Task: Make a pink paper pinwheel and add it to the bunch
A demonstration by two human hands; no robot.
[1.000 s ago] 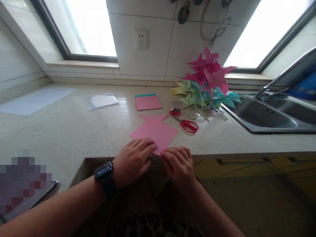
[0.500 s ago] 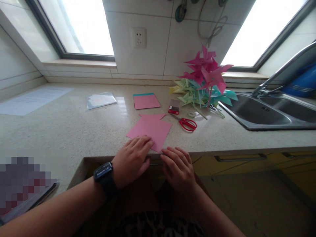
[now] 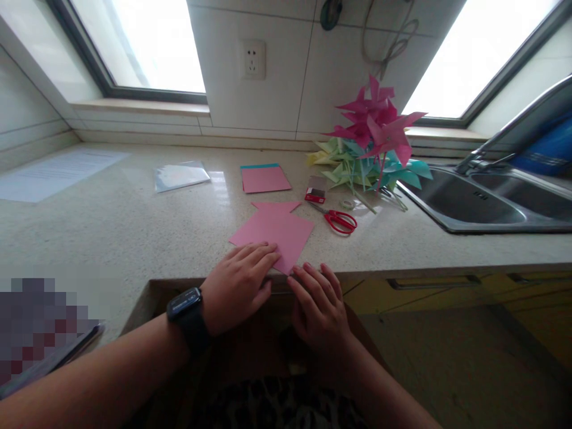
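A pink square of paper (image 3: 279, 232) lies near the counter's front edge. My left hand (image 3: 239, 283), with a black watch on the wrist, rests flat on the sheet's near corner, fingers stretched out. My right hand (image 3: 319, 298) lies beside it at the counter edge, fingers spread, its fingertips touching the sheet's near tip. A smaller pink scrap (image 3: 274, 206) lies just behind the sheet. Neither hand grips anything.
Red scissors (image 3: 339, 220), a small red box (image 3: 315, 194) and a tape roll (image 3: 347, 204) lie to the right. Behind are a pink paper stack (image 3: 264, 178), a clear sleeve (image 3: 180, 176), paper pinwheels (image 3: 373, 149) and a steel sink (image 3: 482, 205). A printed sheet (image 3: 53, 174) lies far left.
The view has shifted slightly. My right hand has slid a little back toward me off the sheet's tip; my left hand stays on the paper.
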